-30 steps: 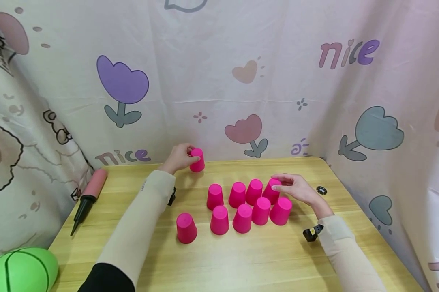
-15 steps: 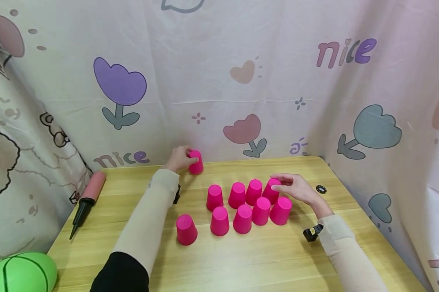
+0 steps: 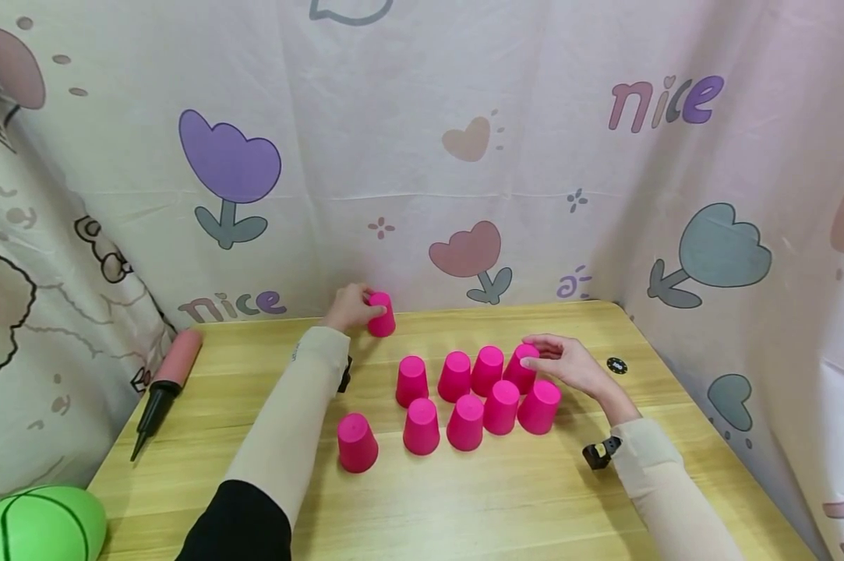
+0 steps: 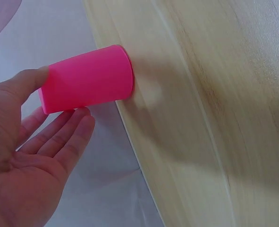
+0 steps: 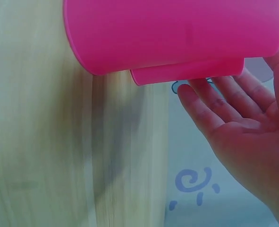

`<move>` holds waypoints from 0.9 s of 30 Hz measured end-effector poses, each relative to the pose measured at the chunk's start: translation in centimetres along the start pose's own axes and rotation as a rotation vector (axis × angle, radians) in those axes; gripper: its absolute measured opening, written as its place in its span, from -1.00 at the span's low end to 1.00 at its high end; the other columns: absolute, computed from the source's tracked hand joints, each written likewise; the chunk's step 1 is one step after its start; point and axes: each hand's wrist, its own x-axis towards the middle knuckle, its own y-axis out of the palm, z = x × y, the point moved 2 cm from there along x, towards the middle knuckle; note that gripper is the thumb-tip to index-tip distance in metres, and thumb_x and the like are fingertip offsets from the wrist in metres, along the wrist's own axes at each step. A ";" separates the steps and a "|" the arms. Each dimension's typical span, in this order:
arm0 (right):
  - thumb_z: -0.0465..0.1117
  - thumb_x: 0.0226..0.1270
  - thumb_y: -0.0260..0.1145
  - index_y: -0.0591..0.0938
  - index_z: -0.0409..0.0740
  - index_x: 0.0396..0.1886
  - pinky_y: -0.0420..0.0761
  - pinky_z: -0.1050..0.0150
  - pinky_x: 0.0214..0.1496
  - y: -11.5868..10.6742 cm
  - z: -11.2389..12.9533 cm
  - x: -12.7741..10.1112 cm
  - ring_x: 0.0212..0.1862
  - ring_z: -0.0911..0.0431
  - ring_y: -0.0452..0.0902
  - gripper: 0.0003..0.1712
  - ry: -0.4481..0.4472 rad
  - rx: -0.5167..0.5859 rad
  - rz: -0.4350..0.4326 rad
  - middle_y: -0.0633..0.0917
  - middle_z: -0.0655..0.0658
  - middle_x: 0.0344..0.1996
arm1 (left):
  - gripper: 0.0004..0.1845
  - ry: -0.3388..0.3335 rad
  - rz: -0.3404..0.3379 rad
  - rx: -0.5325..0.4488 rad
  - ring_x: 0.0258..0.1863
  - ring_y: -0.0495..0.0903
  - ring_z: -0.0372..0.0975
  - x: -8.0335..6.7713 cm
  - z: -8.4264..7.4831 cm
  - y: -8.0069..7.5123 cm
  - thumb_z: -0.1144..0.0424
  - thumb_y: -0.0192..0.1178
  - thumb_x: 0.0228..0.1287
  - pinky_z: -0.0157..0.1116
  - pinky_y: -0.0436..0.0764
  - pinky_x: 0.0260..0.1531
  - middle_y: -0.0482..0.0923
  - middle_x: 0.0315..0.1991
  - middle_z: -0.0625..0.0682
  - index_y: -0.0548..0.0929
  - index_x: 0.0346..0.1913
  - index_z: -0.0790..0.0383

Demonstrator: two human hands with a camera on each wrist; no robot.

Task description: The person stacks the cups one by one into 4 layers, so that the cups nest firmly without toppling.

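Since one second ago, the left hand [image 3: 351, 306] has come a little lower with its pink cup [image 3: 383, 315], while the right hand [image 3: 569, 365] has stayed in its place. Behind everything hangs a pale curtain [image 3: 365, 101], printed with flowers and hearts, and before it stands the wooden table [image 3: 506, 499]. Two cream sleeves [image 3: 288, 421] reach over the wood, and the hands are well apart from each other. At the near left corner I see a green ball [image 3: 43, 530] with dark lines; farther back, a pink and black pump [image 3: 165, 382] lies along the left edge. The left hand pinches its cup between thumb and fingers, near the far edge; whether the rim touches the wood, I cannot tell. The right hand holds, also with thumb and fingers, the rightmost cup of the back row [image 3: 517, 369]. Eight other cups [image 3: 465, 422] stand upside down: three in this back row, four in the front row, and one farther to the left. A round black chip [image 3: 616, 365] lies to the right of the right hand.
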 end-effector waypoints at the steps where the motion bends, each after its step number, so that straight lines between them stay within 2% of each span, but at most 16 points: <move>1: 0.07 0.25 0.44 0.50 -0.12 0.32 0.59 -0.01 0.21 0.0 0.0 0.0 0.19 -0.13 0.56 -0.29 0.002 -0.003 -0.008 0.63 -0.24 0.15 | -0.51 0.004 0.000 0.004 0.01 0.52 0.05 0.0 0.0 0.0 0.17 0.31 0.31 -0.10 0.65 0.01 0.56 0.06 0.26 0.50 0.20 0.35; 9: 0.13 0.21 0.46 0.52 -0.13 0.29 0.62 0.04 0.18 -0.1 -0.2 -0.2 0.17 -0.11 0.58 -0.27 0.003 -0.040 -0.041 0.65 -0.22 0.14 | -0.51 -0.001 -0.007 -0.016 0.03 0.51 0.05 0.0 0.3 0.2 0.17 0.30 0.33 -0.08 0.65 0.02 0.55 0.07 0.25 0.50 0.22 0.32; 19: -0.04 0.20 0.50 0.55 -0.21 0.24 0.68 0.22 0.03 0.0 0.0 0.0 0.08 -0.08 0.63 -0.34 -0.040 -0.016 -0.024 0.68 -0.23 0.07 | -0.46 -0.031 -0.005 -0.052 0.05 0.51 0.07 0.1 0.8 0.3 0.14 0.33 0.31 -0.07 0.66 0.02 0.53 0.08 0.24 0.47 0.26 0.28; 27: 0.00 0.21 0.49 0.56 -0.18 0.23 0.65 0.10 0.11 -0.8 1.7 0.5 0.07 -0.07 0.63 -0.35 -0.064 -0.086 -0.064 0.69 -0.20 0.05 | -0.35 0.001 0.006 0.012 0.08 0.52 0.08 -0.3 0.5 0.0 0.10 0.33 0.30 -0.07 0.67 0.01 0.52 0.13 0.27 0.38 0.37 0.27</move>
